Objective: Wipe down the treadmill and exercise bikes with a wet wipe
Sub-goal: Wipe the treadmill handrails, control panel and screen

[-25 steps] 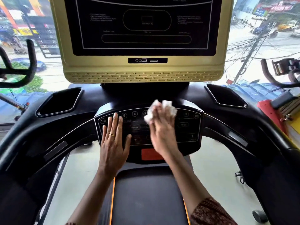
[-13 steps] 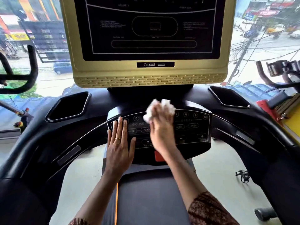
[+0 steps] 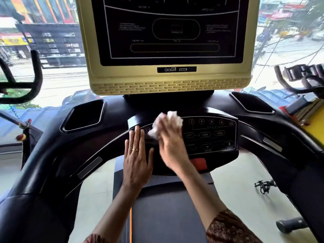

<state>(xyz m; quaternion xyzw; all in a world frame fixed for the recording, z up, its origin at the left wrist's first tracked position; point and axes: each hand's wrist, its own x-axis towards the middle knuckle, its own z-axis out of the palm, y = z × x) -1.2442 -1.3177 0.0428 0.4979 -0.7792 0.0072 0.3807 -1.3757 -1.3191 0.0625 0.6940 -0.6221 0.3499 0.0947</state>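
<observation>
Treadmill (image 3: 52, 155) fills my view, gold-framed screen (image 3: 168, 32) up top; btn panel (image 3: 210, 135) below it, centre; L hand (image 3: 137, 162) lies flat on panel's left part, fingers straight, gripping nothing; R hand (image 3: 172, 146) just beside it grips bunched white wipe (image 3: 172, 118), pressing it on panel's top middle; ring (image 3: 135, 149) on L hand.

Black pedal (image 3: 264, 185) on the pale floor (image 3: 245, 199) at right, blurred street (image 3: 289, 50) and shopfronts (image 3: 52, 42) beyond the window (image 3: 61, 85).
</observation>
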